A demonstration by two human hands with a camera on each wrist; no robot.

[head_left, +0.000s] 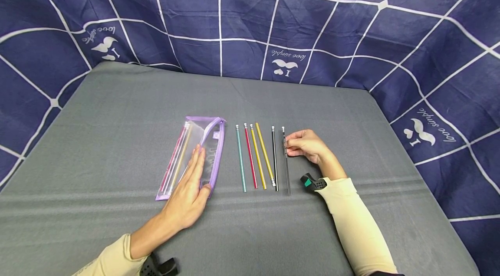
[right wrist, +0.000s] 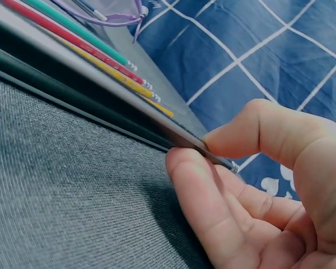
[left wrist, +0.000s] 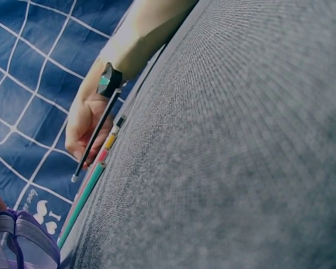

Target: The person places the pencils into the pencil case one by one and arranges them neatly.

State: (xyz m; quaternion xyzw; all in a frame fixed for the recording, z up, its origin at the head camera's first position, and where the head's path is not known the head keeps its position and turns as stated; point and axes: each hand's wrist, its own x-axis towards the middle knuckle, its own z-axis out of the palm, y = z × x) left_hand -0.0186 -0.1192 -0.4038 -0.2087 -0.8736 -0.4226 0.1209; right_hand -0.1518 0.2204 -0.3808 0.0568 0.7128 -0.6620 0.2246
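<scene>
My right hand [head_left: 308, 146] pinches a black pencil [head_left: 287, 167] between thumb and fingertips, near its eraser end. In the left wrist view this pencil stands raised above the others. Flat on a clear pencil pouch with purple trim [head_left: 221, 150] rests my left hand [head_left: 188, 198], its fingers straight along the middle. Several pencils show through the pouch on its left side, a pink-red one [head_left: 172, 161] outermost. Between the hands lie a teal pencil [head_left: 241, 159], a red pencil [head_left: 251, 156], two yellow pencils, one straight [head_left: 258, 156] and one slanted [head_left: 265, 154], and another black pencil [head_left: 274, 159].
A grey cloth [head_left: 250, 232] covers the table. Behind it and at both sides hangs a blue curtain with white grid lines [head_left: 250, 15]. Dark wrist devices sit at the right cuff [head_left: 312, 182] and the left cuff [head_left: 158, 266].
</scene>
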